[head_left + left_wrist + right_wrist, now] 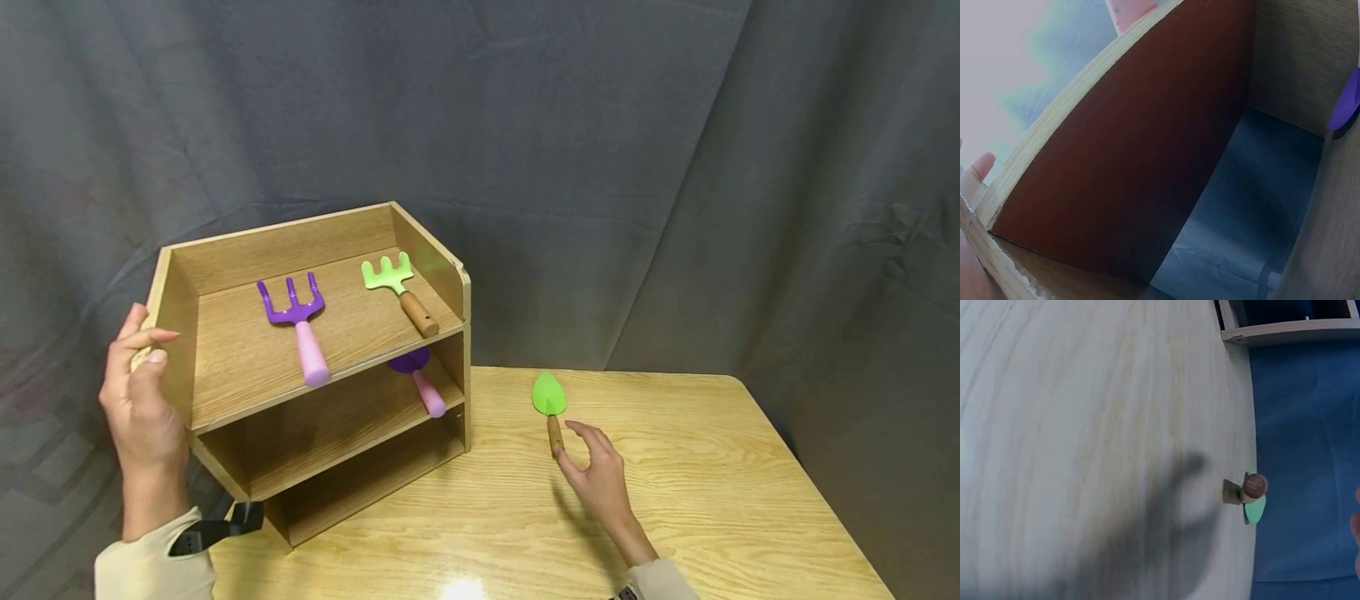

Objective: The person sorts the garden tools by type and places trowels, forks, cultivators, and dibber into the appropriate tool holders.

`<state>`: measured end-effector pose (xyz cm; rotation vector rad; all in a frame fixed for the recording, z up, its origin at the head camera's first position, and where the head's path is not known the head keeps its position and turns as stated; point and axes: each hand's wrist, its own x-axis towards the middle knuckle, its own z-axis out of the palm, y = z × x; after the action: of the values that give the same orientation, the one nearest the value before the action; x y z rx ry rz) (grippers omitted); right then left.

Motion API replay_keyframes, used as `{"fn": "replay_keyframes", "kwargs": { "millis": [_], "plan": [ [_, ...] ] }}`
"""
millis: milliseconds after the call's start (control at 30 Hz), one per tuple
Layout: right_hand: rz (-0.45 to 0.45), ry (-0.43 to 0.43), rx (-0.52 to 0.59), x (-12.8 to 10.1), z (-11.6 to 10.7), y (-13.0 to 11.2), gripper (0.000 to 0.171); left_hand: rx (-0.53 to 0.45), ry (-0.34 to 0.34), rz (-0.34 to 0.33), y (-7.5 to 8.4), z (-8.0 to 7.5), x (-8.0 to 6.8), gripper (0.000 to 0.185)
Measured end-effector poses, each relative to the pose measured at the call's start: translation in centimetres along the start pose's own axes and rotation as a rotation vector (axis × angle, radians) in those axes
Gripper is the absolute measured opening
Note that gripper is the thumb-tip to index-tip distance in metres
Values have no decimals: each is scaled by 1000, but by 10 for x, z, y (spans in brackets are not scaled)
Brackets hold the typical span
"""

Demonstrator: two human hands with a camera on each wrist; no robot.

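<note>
The right hand (600, 477) seems to be reaching for the green trowel (551, 400), which lies on the table (675, 467) just ahead and left of its parted fingers (592, 436); the next move probably calls for closing them round the wooden handle. They appear empty. The left hand (142, 408) stands raised at the wooden shelf unit (467, 375); its grip there is unclear.

Wood-grain table (750, 483), shelf unit (360, 329) and green trowel (550, 398) on it, purple fork (303, 337) and green rake (412, 308) atop the unit, purple trowel (427, 392) inside
</note>
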<state>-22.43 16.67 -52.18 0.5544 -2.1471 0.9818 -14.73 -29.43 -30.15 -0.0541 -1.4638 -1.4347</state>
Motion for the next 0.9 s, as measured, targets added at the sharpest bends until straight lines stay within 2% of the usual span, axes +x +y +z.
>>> {"fn": "replay_keyframes", "kwargs": {
  "millis": [133,467,900],
  "plan": [
    [35,33,4,-4,4,2,43,-51,6,1,-1,0,0,29],
    [181,57,24,-13,12,8,41,-63,11,-8,0,1,0,29],
    [252,81,73,-19,19,13,38,-19,20,-14,2,1,0,32]
  ]
}}
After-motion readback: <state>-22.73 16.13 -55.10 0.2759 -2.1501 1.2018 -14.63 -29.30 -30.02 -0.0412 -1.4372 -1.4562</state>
